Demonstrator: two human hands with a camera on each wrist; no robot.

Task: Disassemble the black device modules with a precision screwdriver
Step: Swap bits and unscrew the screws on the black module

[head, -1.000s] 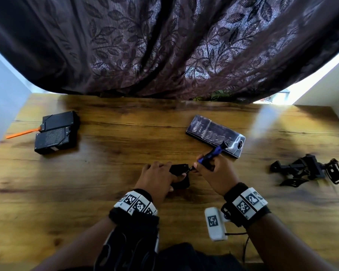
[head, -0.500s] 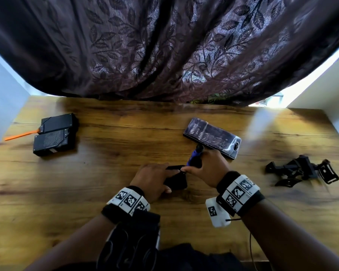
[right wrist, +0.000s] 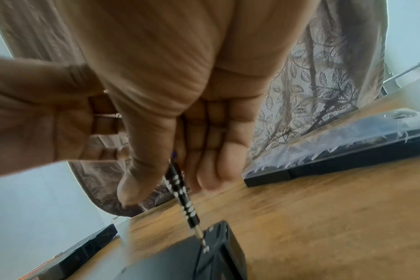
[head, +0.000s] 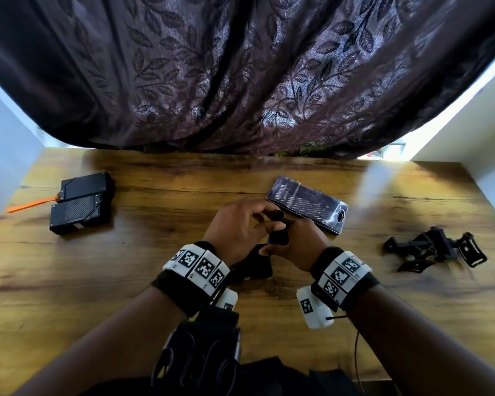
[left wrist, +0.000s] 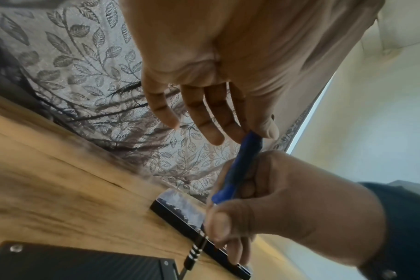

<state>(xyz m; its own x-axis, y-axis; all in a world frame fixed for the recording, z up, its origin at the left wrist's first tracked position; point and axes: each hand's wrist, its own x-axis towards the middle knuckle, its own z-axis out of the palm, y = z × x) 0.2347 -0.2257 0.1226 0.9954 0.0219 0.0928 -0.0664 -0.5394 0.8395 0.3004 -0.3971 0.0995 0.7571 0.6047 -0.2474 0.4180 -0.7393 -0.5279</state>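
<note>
Head view: right hand (head: 295, 247) clamped on the screwdriver (head: 277, 237), held upright over a black module (head: 255, 265) on the table (head: 155, 252), just in front of the person.
Head, left hand (head: 240, 227): raised above the screwdriver top, fingertips at its cap.
Head, surroundings: bit case (head: 307, 204) just behind the hands; 2 more modules (head: 82, 202) w/ an orange tool (head: 30, 205) far left; loose black parts (head: 435, 250) far right.
L wrist view: thumb and a finger pinched the blue handle (left wrist: 242, 166) top; other fingers straight. Right hand wrapped the handle lower down.
R wrist view: fingers (right wrist: 218, 151) curled round the shaft (right wrist: 182, 197); tip met a screw (right wrist: 206, 248) at the module's edge.
</note>
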